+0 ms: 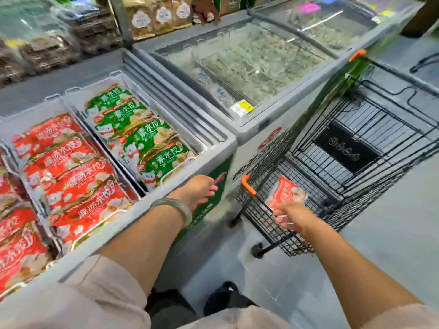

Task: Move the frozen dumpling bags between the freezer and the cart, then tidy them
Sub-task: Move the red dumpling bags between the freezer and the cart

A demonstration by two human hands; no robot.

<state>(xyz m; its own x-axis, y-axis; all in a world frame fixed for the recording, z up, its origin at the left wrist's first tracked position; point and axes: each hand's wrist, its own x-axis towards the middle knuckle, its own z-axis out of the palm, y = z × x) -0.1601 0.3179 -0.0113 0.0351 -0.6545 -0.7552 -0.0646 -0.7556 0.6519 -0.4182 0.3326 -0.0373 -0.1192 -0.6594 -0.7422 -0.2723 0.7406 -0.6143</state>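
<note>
Head view: right hand (291, 216) touches one red bag (286, 192) in cart (356, 162).

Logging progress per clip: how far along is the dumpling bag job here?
Early, or nearly emptied. One red bag is in the cart, the right hand on or just off it. The left hand is empty at the freezer rim. Red and green bags fill the freezer; tidying remains.

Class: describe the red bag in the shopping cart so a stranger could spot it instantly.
Find the black wire cart beside the open freezer. At its near end, by the orange handle, the right hand reaches a red dumpling bag. It is the only bag in the cart; the rest fill the freezer.
</note>
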